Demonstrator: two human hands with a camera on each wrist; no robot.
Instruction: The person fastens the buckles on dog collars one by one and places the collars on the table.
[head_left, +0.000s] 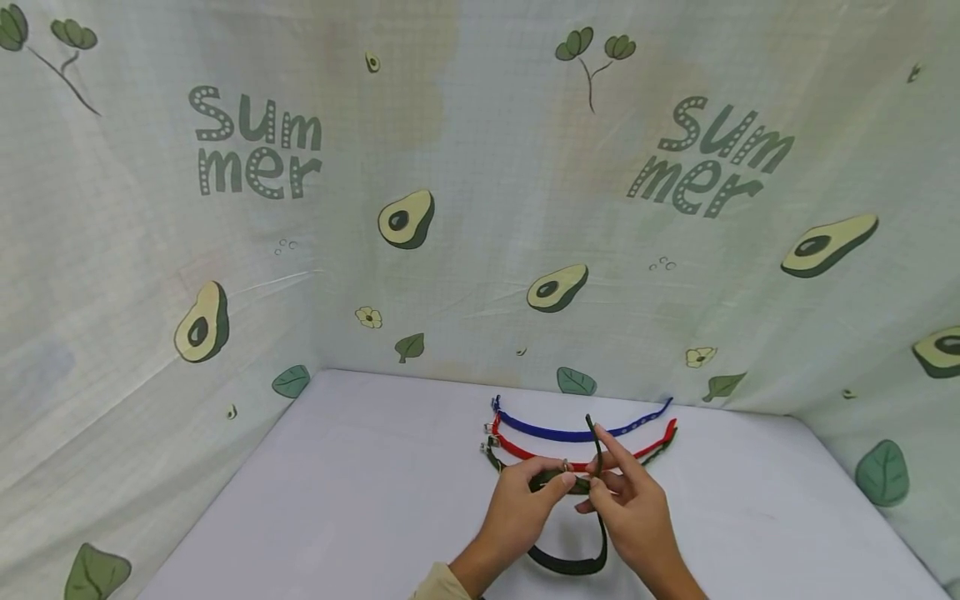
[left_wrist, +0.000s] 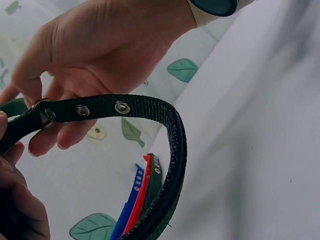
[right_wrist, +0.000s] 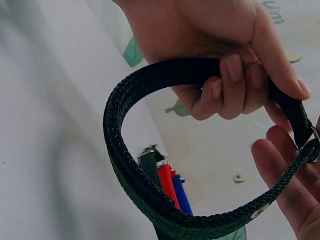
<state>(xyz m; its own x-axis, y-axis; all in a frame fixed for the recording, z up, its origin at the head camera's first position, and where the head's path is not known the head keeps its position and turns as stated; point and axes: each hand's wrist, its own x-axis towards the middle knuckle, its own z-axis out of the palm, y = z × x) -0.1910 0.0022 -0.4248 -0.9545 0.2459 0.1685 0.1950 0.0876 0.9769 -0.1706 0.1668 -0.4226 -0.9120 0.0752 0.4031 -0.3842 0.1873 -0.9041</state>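
A dark green webbing dog collar [head_left: 572,567] is bent into a loop between the two hands, its padded curve hanging below them. The left hand [head_left: 519,505] grips the band near its metal ring, with fingers curled round it in the right wrist view. The right hand [head_left: 636,510] pinches the narrower strap beside the buckle end, its index finger reaching up along the strap tip. Metal eyelets [left_wrist: 122,107] line this strap in the left wrist view. The strap tip passes through the metal ring [left_wrist: 40,106]; fingers partly hide the buckle.
Behind the hands, a blue collar [head_left: 551,434], a red collar [head_left: 517,450] and a green collar [head_left: 491,457] lie side by side on the white table [head_left: 337,500]. Their buckles are at the left. A printed curtain [head_left: 480,125] hangs behind the table.
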